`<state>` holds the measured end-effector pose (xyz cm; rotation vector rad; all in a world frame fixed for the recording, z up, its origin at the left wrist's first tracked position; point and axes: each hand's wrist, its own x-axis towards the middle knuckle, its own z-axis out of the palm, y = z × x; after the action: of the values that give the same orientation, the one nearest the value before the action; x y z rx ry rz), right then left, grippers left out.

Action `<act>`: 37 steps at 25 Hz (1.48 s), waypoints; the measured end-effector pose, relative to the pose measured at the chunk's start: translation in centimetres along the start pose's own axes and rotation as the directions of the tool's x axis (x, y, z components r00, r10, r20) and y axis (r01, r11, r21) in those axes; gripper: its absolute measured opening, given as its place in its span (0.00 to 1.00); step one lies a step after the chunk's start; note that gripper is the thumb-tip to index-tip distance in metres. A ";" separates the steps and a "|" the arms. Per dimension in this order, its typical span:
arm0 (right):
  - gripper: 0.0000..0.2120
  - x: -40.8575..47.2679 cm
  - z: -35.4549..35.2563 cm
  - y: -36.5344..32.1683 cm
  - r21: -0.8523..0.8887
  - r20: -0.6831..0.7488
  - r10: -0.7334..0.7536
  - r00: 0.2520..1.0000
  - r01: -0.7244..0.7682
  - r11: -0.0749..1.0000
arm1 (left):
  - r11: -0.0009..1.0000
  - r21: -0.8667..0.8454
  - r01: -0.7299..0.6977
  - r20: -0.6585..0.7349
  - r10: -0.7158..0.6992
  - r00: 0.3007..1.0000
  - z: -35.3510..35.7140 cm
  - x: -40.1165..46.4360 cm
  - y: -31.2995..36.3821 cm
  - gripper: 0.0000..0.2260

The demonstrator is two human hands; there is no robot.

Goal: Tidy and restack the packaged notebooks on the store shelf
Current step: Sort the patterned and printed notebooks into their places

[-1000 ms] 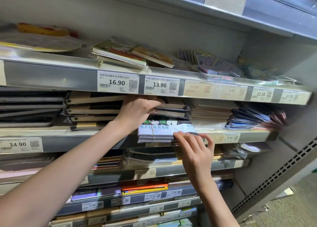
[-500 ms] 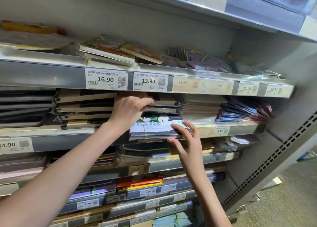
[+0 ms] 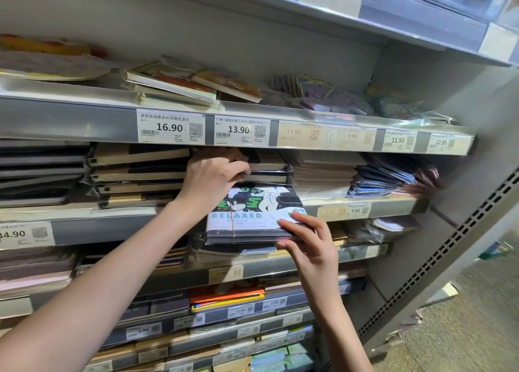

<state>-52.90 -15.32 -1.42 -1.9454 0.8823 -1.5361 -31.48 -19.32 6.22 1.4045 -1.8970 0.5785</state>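
While the left hand (image 3: 214, 175) reaches up and into the second shelf (image 3: 393, 204), its wrist bends and its fingers curl onto the front edges of the wrapped notebooks (image 3: 266, 169) stacked just under the 13.90 price tag (image 3: 241, 131). That forearm runs long from the near left corner, straight up to the shelf. Whether it truly grips that stack or only presses on it, I cannot tell; the fingertips are tucked into the shadow.

Lower down, the right hand (image 3: 310, 242) comes in from the near right, wrist cocked back, palm turned toward the shelf. Its thumb sits under and its fingers lie on top of the RELAXED notebook bundle (image 3: 247, 217), pinching its right front corner. This bundle, black and white with green lettering and tied with a thin band, sticks out past the shelf's front edge, tilted down toward the camera, lying directly below the left hand's stack.

To the left sit the kraft-and-black packaged notebooks (image 3: 137, 175), piled unevenly; to the right, a pale stack (image 3: 323, 172) and fanned dark blue packets (image 3: 382, 179).
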 end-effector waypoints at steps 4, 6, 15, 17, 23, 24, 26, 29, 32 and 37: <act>0.14 -2.0 -0.8 -0.8 -0.014 -0.025 -0.027 0.999 0.027 1.000 | 0.993 -0.046 0.109 0.146 -0.102 0.984 -1.2 -1.2 0.5 0.15; 0.14 -2.7 -1.1 -1.1 -0.010 -0.023 0.020 1.000 -0.021 1.000 | 0.971 -0.124 0.203 0.224 -0.172 0.959 -2.1 -3.1 0.9 0.18; 0.08 -3.8 -1.1 -3.1 0.101 0.052 0.283 0.958 -0.286 0.953 | 0.515 -0.503 0.694 0.436 -0.542 0.719 -5.0 -10.4 4.6 0.12; 0.09 -4.2 -0.7 -3.7 0.071 0.011 0.278 0.960 -0.278 0.958 | 0.490 -0.511 0.706 0.431 -0.565 0.704 -5.0 -10.5 4.8 0.10; 0.14 -6.3 -0.5 -4.9 0.118 -0.084 0.323 0.943 -0.313 0.943 | 0.438 -0.589 0.679 0.449 -0.521 0.726 -6.0 -12.5 5.5 0.13; 0.15 -6.5 -0.2 -5.5 0.123 -0.087 0.317 0.944 -0.306 0.944 | 0.439 -0.609 0.660 0.432 -0.514 0.741 -6.5 -12.9 5.3 0.13; 0.15 -6.9 0.5 -6.1 0.123 -0.068 0.295 0.953 -0.286 0.950 | 0.427 -0.623 0.655 0.415 -0.529 0.740 -7.3 -13.6 4.8 0.13; 0.19 -6.5 1.9 -6.5 0.148 -0.021 0.284 0.959 -0.278 0.949 | 0.418 -0.628 0.657 0.380 -0.572 0.727 -8.9 -14.4 3.7 0.13; 0.19 -5.8 3.7 -6.9 0.168 0.061 0.278 0.959 -0.284 0.944 | 0.453 -0.605 0.655 0.302 -0.630 0.715 -10.6 -15.3 2.7 0.14; 0.17 -4.7 6.8 -8.2 0.111 0.188 0.236 0.953 -0.260 0.959 | 0.611 -0.417 0.673 0.165 -0.678 0.717 -13.0 -16.5 0.9 0.13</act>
<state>-45.49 -6.40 -0.03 -1.7657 0.8868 -1.2288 -26.07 0.68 2.42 1.6278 -1.2026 -0.2310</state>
